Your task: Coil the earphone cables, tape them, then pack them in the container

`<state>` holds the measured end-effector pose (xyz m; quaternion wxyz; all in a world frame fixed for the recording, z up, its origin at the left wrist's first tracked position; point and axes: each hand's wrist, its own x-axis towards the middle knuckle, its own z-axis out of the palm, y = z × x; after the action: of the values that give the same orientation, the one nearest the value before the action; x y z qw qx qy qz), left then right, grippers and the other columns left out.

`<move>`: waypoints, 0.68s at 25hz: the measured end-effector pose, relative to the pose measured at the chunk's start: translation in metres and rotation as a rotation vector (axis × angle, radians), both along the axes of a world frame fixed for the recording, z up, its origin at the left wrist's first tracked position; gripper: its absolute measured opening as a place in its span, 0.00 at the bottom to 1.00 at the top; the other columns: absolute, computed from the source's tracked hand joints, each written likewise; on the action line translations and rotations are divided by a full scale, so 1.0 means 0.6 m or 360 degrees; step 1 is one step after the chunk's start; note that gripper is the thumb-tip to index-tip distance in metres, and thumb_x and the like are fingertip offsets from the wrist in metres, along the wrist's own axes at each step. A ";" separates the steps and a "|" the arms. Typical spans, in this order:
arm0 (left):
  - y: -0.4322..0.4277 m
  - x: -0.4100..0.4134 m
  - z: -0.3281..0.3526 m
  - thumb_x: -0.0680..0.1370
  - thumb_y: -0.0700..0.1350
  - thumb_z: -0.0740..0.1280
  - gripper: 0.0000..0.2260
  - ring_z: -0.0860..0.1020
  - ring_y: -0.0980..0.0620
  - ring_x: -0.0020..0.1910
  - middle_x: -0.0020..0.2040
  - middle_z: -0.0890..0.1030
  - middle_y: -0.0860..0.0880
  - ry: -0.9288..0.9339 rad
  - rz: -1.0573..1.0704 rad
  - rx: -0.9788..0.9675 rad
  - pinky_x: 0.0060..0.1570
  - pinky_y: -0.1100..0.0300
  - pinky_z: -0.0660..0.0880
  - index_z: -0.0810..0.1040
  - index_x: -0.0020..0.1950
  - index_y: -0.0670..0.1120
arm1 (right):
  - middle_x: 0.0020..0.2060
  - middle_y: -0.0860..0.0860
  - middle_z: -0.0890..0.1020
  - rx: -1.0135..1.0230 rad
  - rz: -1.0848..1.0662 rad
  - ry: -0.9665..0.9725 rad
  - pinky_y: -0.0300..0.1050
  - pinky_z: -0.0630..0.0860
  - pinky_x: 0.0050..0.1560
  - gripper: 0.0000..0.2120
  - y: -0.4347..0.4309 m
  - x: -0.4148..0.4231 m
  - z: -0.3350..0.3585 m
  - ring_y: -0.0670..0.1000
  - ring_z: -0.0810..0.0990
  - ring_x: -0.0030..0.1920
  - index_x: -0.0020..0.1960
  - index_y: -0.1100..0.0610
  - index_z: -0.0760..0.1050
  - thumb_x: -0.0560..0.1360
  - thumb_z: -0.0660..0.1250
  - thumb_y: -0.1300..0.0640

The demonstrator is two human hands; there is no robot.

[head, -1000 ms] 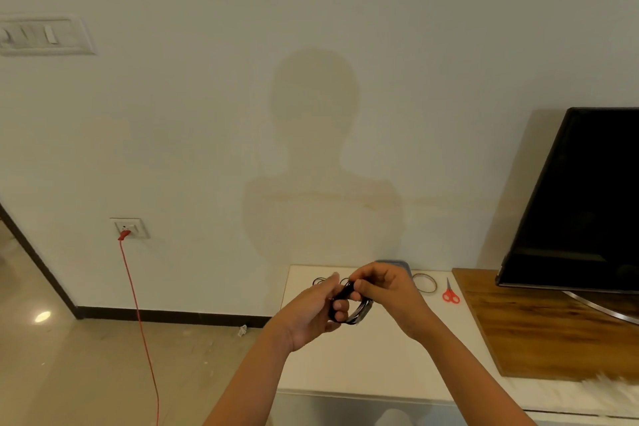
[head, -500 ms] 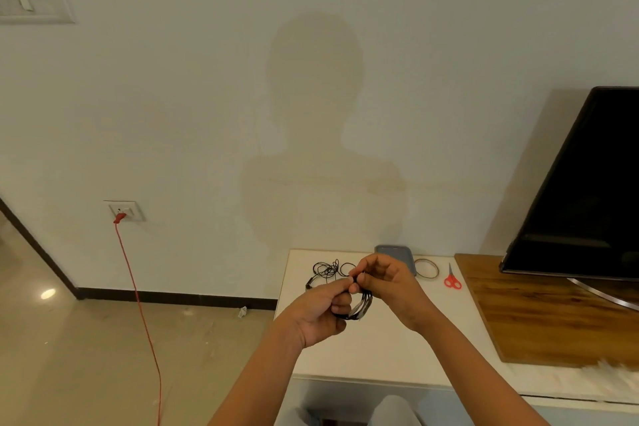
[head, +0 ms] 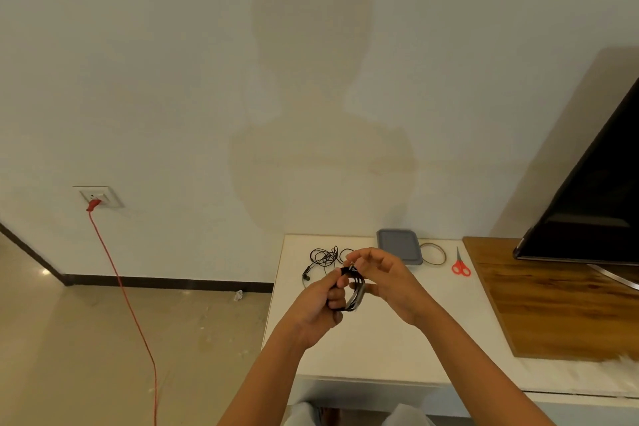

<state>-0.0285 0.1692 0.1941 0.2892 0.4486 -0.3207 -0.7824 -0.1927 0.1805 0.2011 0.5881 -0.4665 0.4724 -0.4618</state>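
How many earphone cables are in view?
2. One coiled cable is gripped by the left hand, with the right hand at its top. One tangled cable lies on the white table, left of the grey container, which may hide more.

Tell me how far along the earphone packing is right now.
Done: one cable is wound into a coil. In hand: the left hand grips that coil while the right hand pinches at its top; whether tape is on it I cannot tell. Left: the loose cable on the table is uncoiled, the tape roll and scissors lie beside the grey container, and both cables are outside it.
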 end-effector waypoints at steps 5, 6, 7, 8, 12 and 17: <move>-0.062 -0.020 -0.068 0.82 0.53 0.58 0.17 0.65 0.57 0.28 0.27 0.65 0.55 0.0002 0.0214 0.0138 0.34 0.62 0.59 0.70 0.34 0.50 | 0.56 0.58 0.81 0.0410 -0.0483 0.0043 0.46 0.78 0.56 0.08 -0.062 -0.084 -0.121 0.55 0.80 0.56 0.54 0.57 0.78 0.76 0.68 0.57; -0.080 -0.030 -0.089 0.82 0.53 0.58 0.17 0.66 0.57 0.29 0.27 0.66 0.55 -0.0019 0.0235 0.0164 0.35 0.62 0.61 0.70 0.34 0.50 | 0.55 0.59 0.80 0.0502 -0.0603 0.0131 0.46 0.77 0.55 0.05 -0.080 -0.107 -0.157 0.56 0.80 0.55 0.51 0.57 0.78 0.76 0.67 0.58; -0.090 -0.032 -0.097 0.82 0.54 0.58 0.17 0.67 0.57 0.30 0.27 0.67 0.54 -0.0041 0.0259 0.0177 0.36 0.61 0.62 0.71 0.34 0.50 | 0.55 0.59 0.80 0.0577 -0.0683 0.0252 0.46 0.77 0.55 0.03 -0.089 -0.123 -0.181 0.55 0.79 0.54 0.49 0.57 0.77 0.76 0.66 0.59; -0.106 -0.041 -0.112 0.82 0.54 0.59 0.17 0.68 0.56 0.31 0.27 0.68 0.54 -0.0061 0.0277 0.0191 0.38 0.61 0.64 0.71 0.34 0.50 | 0.55 0.58 0.79 0.0637 -0.0752 0.0418 0.47 0.76 0.56 0.02 -0.105 -0.142 -0.212 0.55 0.78 0.53 0.49 0.56 0.76 0.76 0.66 0.59; -0.161 -0.082 -0.179 0.82 0.53 0.59 0.16 0.69 0.56 0.32 0.27 0.69 0.55 -0.0137 0.0265 0.0229 0.40 0.61 0.66 0.71 0.36 0.50 | 0.60 0.59 0.77 0.0579 -0.0899 0.0990 0.48 0.72 0.58 0.13 -0.168 -0.211 -0.310 0.58 0.76 0.59 0.61 0.61 0.72 0.77 0.62 0.65; -0.196 -0.113 -0.237 0.83 0.53 0.56 0.16 0.67 0.56 0.31 0.27 0.67 0.55 -0.0194 0.0165 0.0259 0.40 0.60 0.64 0.71 0.36 0.50 | 0.66 0.63 0.72 0.0300 -0.0881 0.1554 0.54 0.68 0.67 0.25 -0.248 -0.295 -0.396 0.62 0.69 0.67 0.69 0.66 0.66 0.72 0.61 0.75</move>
<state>-0.0961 0.0517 0.0518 0.2718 0.5335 -0.2494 -0.7611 -0.3697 0.0315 -0.0364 0.1977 -0.4302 0.8333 -0.2852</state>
